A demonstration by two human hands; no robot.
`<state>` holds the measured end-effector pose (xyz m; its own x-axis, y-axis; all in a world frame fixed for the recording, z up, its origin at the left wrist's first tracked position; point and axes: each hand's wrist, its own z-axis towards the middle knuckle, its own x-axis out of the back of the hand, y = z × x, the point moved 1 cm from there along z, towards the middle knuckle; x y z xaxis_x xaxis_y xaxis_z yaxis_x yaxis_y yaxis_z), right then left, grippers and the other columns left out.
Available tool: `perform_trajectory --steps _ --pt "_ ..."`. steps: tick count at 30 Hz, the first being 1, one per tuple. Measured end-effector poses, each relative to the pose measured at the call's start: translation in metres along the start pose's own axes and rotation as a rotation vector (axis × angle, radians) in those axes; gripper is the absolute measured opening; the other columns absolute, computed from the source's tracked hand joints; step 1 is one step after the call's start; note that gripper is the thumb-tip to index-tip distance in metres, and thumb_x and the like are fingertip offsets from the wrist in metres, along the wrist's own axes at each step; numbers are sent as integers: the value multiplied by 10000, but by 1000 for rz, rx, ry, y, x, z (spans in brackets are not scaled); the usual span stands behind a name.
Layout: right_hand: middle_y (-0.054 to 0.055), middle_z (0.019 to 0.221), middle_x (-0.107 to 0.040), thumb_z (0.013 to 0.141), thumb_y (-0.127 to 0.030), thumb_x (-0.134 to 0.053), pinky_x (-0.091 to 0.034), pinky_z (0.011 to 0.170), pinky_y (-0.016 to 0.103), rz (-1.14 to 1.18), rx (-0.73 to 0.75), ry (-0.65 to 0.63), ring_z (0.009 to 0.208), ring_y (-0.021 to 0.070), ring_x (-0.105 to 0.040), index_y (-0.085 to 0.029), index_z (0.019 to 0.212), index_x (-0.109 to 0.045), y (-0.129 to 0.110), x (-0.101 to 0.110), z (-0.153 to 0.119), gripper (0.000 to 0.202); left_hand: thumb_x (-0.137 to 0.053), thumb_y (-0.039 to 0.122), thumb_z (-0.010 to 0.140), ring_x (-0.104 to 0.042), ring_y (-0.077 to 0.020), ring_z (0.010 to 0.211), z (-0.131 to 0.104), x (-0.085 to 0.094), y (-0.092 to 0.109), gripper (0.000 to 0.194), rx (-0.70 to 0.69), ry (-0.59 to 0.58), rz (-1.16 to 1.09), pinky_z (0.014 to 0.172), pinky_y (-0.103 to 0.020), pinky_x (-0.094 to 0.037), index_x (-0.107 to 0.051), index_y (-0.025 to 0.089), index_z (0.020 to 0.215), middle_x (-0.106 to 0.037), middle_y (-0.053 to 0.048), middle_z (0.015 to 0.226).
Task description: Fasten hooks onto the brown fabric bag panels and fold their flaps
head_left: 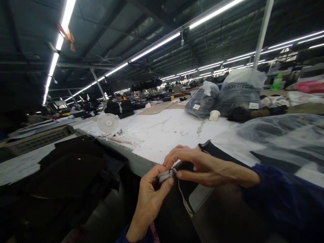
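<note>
Just past the table's near edge, my left hand (pixel 152 192) pinches a small grey-white piece (pixel 165 176) between thumb and fingers. My right hand (pixel 199 165) meets it from the other side, thumb and fingertips closed on the same piece's dark end. What exactly the piece is cannot be made out. Beneath my right hand lies dark, leather-like material (pixel 227 202) with a light grey patch (pixel 201 199). A thin pale cord (pixel 186 202) hangs down from near the fingers along this material.
Beyond my hands stretches a white-covered table (pixel 164 131) bearing a small white fan (pixel 108 124), a paper cup (pixel 214 115) and stuffed plastic bags (pixel 202 100). Clear plastic sheeting (pixel 283 131) covers the right side. Dark fabric pieces (pixel 71 172) are piled at left.
</note>
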<state>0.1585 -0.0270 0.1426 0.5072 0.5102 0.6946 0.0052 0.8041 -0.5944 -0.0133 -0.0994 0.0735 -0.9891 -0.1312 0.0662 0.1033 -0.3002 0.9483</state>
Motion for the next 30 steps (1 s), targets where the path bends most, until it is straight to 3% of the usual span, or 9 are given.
perform_trajectory --steps 5,10,12,16,18,22,26,28,30 --pt "57 1096 -623 880 -279 -586 -464 804 288 305 -165 -182 920 149 -573 -166 1183 -552 4 8 -3 325 -680 409 792 -399 -103 606 -5 -5 5 275 -6 -30 47 560 -205 -315 -620 150 724 -455 12 636" --pt "95 1199 -587 819 -396 -648 -454 856 306 597 -193 -325 1086 200 -551 -155 1190 -548 6 20 -5 453 -680 411 787 -408 -106 585 -10 -2 1 270 -13 -52 105 549 -204 -329 -628 157 710 -467 12 613" --pt "105 1214 -586 797 -445 -661 -451 881 327 641 -219 -299 1117 216 -546 -157 1189 -548 5 21 -6 499 -680 410 783 -421 -112 589 -10 0 -1 259 -5 -9 119 547 -203 -337 -638 161 729 -481 8 620" --pt "44 1014 -641 648 -393 -815 -458 810 303 287 -218 -44 921 177 -581 -180 1038 -610 6 6 -3 489 -688 373 767 -428 -112 576 -8 -4 1 225 -45 30 163 533 -202 -340 -644 162 699 -510 2 618" --pt "17 918 -647 672 -346 -810 -455 780 279 249 -213 28 839 145 -577 -176 962 -634 9 -5 -1 379 -694 353 760 -388 -97 544 -6 -7 4 220 -72 54 193 510 -197 -320 -632 164 667 -480 13 588" --pt "-19 838 -624 705 -307 -792 -430 702 213 480 -305 6 775 93 -551 -166 901 -661 20 -13 1 275 -693 394 767 -425 -109 579 -5 -5 3 258 -54 -11 171 536 -191 -353 -630 164 669 -495 3 611" --pt "-59 775 -599 582 -311 -873 -379 572 168 604 -400 -41 679 61 -529 -176 901 -653 32 -16 -1 410 -706 542 694 -565 -202 765 -9 8 -12 425 62 -137 10 702 -248 -488 -706 186 926 -623 -51 810" --pt "-73 748 -601 536 -287 -897 -376 551 154 613 -410 -90 672 57 -532 -177 874 -648 40 -21 -1 434 -787 565 569 -585 -235 793 -10 12 -24 516 128 -87 30 717 -270 -510 -721 182 909 -648 -60 824" --pt "-75 732 -620 575 -290 -881 -403 588 145 649 -419 -161 696 59 -553 -170 836 -659 48 -25 -1 363 -835 560 503 -567 -200 710 -10 11 -36 481 173 4 103 629 -232 -488 -711 179 769 -633 -37 727"
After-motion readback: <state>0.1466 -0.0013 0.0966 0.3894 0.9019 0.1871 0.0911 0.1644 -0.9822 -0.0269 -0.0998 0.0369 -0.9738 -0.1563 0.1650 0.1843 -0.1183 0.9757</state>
